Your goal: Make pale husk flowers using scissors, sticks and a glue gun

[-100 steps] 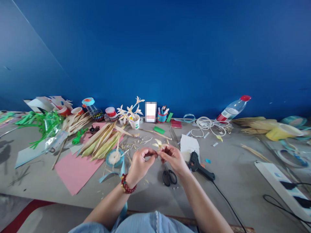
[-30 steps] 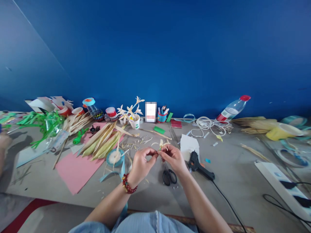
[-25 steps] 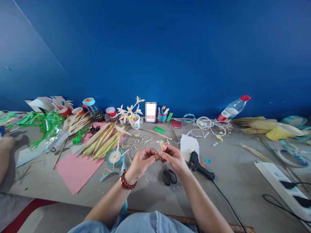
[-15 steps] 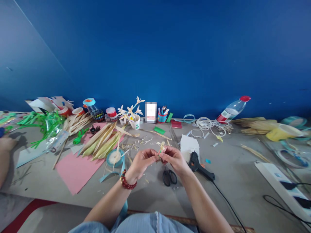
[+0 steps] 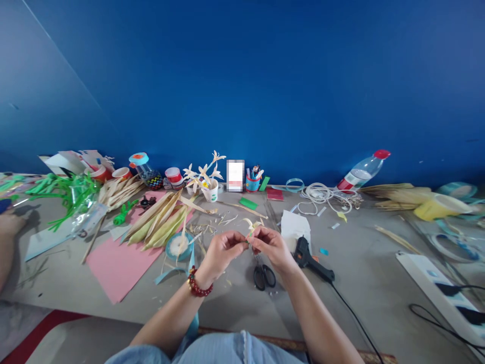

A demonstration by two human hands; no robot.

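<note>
A small corn-husk flower [image 5: 250, 226] with pale petals and a bit of green at its base is pinched between my two hands over the middle of the table. My left hand [image 5: 227, 248] grips its lower end with thumb and forefinger. Close beside, my right hand [image 5: 271, 246] has its fingers closed round the base of the petals; the exact grip is partly hidden. Black-handled scissors [image 5: 264, 277] lie just below the hands. To the right rests a black glue gun [image 5: 314, 260] by a white paper [image 5: 295, 227].
Left are corn husks [image 5: 161, 222], pink paper [image 5: 121, 268] and a blue ribbon roll [image 5: 179, 246]. Husk flowers stand in a white cup [image 5: 210, 192] at the back. A tilted bottle [image 5: 361, 174], white cable [image 5: 320, 194] and power strip [image 5: 439, 288] are rightward. Another person's hand [image 5: 9, 227] shows far left.
The flower has turned slightly between my fingers, its petals leaning a little more to the left. Both hands stay in nearly the same place.
</note>
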